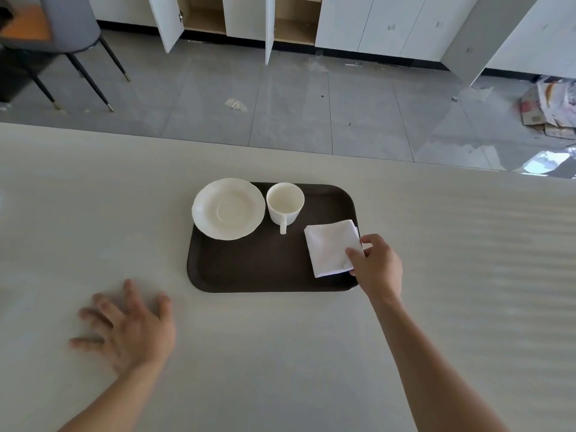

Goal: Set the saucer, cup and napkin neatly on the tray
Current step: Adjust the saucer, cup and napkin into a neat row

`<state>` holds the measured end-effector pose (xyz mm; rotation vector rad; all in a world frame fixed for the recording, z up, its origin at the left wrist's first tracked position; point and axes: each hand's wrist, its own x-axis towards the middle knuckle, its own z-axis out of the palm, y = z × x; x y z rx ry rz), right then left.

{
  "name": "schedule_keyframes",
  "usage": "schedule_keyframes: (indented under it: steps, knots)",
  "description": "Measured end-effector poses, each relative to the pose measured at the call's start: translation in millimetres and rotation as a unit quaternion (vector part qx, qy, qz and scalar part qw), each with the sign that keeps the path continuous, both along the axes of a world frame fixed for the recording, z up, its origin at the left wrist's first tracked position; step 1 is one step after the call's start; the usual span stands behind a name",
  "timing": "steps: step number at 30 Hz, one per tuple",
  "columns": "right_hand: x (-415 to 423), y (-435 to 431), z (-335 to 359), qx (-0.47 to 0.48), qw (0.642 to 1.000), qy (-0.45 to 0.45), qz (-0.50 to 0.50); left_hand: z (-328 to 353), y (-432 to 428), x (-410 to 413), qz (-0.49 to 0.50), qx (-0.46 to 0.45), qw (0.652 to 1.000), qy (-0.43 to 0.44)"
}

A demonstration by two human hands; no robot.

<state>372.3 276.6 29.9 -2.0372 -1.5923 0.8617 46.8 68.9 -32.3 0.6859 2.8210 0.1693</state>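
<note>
A dark brown tray [249, 269] lies on the pale table. A cream saucer [228, 208] sits on its far left corner, overhanging the rim a little. Beside it stands an empty cream cup [285, 202], handle pointing toward me. A folded white napkin [330, 246] lies on the tray's right side, slightly askew. My right hand [377, 265] pinches the napkin's near right corner between thumb and fingers. My left hand [129, 327] rests flat on the table left of the tray, fingers spread, holding nothing.
The table's far edge [280, 148] runs behind the tray, with grey tiled floor beyond. A grey chair [62, 29] stands at the far left, white cabinets with open doors [271, 26] along the back, and flattened cartons [551, 104] at the far right.
</note>
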Motion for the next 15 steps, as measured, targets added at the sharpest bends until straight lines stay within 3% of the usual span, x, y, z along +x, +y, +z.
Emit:
schedule_keyframes:
  steps: [3, 6, 9, 11, 13, 15]
  knots:
    - [3.8, 2.4, 4.5, -0.012, 0.999, -0.030, 0.033, 3.2, -1.1, 2.1, 0.007, 0.023, 1.000, 0.006]
    - [8.7, 2.7, 8.8, -0.019, 0.996, -0.056, 0.074, 10.8, -4.3, 7.1, -0.014, 0.146, 0.989, 0.026]
    - [10.4, 2.0, 13.8, -0.010, 0.989, -0.101, 0.110, 25.7, 6.0, 46.6, -0.196, 0.260, 0.941, 0.087]
    - [13.8, -0.5, 17.0, 0.001, 0.982, -0.144, 0.121, 38.6, 28.1, 88.3, -0.324, 0.310, 0.891, 0.067]
    - [20.7, -4.3, 17.3, 0.014, 0.979, -0.158, 0.125, 48.9, 56.7, 125.7, -0.407, 0.316, 0.856, 0.024]
    - [29.4, -7.2, 16.1, 0.034, 0.982, -0.140, 0.125, 57.1, 84.5, 152.8, -0.435, 0.285, 0.854, -0.014]
